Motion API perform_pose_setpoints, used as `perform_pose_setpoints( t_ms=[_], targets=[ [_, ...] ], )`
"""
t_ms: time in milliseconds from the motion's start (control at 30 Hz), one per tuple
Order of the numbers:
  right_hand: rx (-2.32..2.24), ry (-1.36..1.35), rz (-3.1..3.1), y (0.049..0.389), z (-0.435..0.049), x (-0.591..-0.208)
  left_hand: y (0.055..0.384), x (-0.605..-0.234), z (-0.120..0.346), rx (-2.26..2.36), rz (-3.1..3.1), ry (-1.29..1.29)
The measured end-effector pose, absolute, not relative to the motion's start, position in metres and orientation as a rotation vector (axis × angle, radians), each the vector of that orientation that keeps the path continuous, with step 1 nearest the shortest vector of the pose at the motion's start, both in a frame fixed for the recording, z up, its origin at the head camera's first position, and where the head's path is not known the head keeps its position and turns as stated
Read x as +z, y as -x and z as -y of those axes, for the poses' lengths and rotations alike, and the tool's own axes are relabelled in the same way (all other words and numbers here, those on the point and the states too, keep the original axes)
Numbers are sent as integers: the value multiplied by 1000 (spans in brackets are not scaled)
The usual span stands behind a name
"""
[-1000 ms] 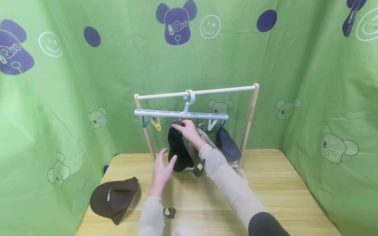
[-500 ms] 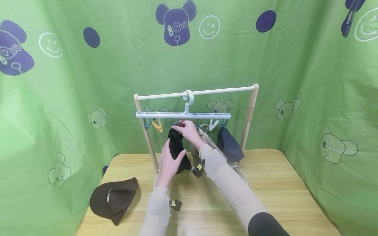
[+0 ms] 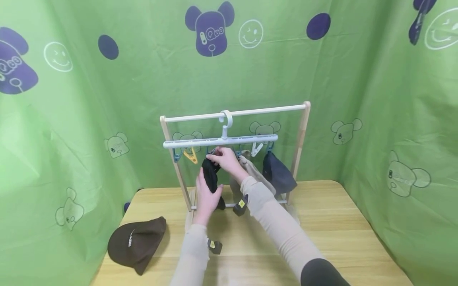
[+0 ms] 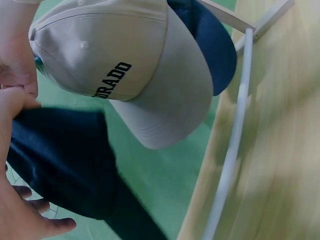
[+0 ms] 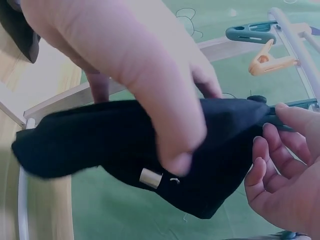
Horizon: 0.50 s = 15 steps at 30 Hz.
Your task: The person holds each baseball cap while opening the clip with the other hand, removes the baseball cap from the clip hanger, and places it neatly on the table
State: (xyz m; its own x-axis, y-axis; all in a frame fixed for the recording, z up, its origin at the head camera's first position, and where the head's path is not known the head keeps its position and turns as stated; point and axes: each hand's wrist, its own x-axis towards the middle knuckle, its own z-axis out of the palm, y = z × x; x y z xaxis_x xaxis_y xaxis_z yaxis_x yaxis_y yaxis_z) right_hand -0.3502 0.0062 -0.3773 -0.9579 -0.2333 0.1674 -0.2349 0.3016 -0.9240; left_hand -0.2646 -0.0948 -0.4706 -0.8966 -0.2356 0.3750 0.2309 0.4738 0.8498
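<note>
A black cap (image 3: 210, 174) hangs under the pale blue hanger (image 3: 193, 143). My left hand (image 3: 208, 198) holds it from the side, with the thumb in front and the fingers behind, as the right wrist view shows. A metal buckle (image 5: 150, 178) shows on its strap. At the cap's upper edge, my right hand (image 3: 229, 161) pinches a dark green clothespin (image 5: 300, 104) on the hanger; the cap's edge meets the clothespin there. Right of the black cap hang a beige cap (image 4: 100, 45) with dark lettering and a navy cap (image 3: 277, 174).
The hanger hooks over the top bar (image 3: 268, 111) of a wooden rack. A yellow clothespin (image 3: 191, 156), a green one (image 3: 177, 156) and a white one (image 3: 256, 149) hang without caps. A brown cap (image 3: 137, 242) lies on the table (image 3: 336, 238) at left.
My left hand has moved up and right onto the black cap and now grips it; the cap has turned narrower in view. The hanger's left end has dipped slightly. My right hand stays put.
</note>
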Motion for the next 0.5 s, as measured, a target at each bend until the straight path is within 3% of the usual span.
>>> perform_pose_setpoints(
  t_ms=[500],
  targets=[
    [1862,-475,2538,346,-9,-379,257,-483,98,-1377,2212,-46]
  ],
)
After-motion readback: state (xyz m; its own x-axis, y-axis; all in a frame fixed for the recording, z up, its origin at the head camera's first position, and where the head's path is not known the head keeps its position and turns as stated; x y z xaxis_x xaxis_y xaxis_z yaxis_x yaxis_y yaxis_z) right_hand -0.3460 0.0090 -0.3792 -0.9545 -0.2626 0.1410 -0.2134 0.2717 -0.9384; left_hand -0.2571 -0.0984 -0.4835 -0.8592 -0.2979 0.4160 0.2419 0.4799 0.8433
